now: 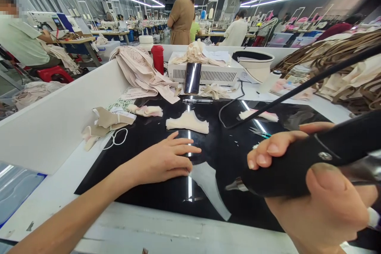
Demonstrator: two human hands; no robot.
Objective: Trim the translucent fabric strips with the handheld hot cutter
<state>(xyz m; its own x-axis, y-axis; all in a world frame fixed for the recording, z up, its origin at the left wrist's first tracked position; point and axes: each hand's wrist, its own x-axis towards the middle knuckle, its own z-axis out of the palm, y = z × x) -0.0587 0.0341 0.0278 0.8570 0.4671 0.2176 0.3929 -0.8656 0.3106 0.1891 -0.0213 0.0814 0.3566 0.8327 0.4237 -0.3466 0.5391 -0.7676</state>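
Note:
My left hand (168,158) lies with fingers spread over the black glossy sheet (143,186), its lower fingertips at the upper left edge of a thin, pale curved piece (210,186). In my right hand (321,202) is a thick black handheld tool (282,170) with a narrow metal tip and fingers wrapped round its body. The tip hangs just right of the pale piece; whether it touches the sheet I cannot tell. Beyond my left hand sits a stack of cream fabric pieces (187,123). Small teal-handled scissors (262,133) lie partly behind my right fingers.
A black cable (297,87) crosses the right side. Bundled fabric (113,117) and a white cord loop lie left. Behind stand a phone (192,77), a white vented box (208,73), a red bottle (157,58) and draped fabric (143,69). People work at sewing machines farther back.

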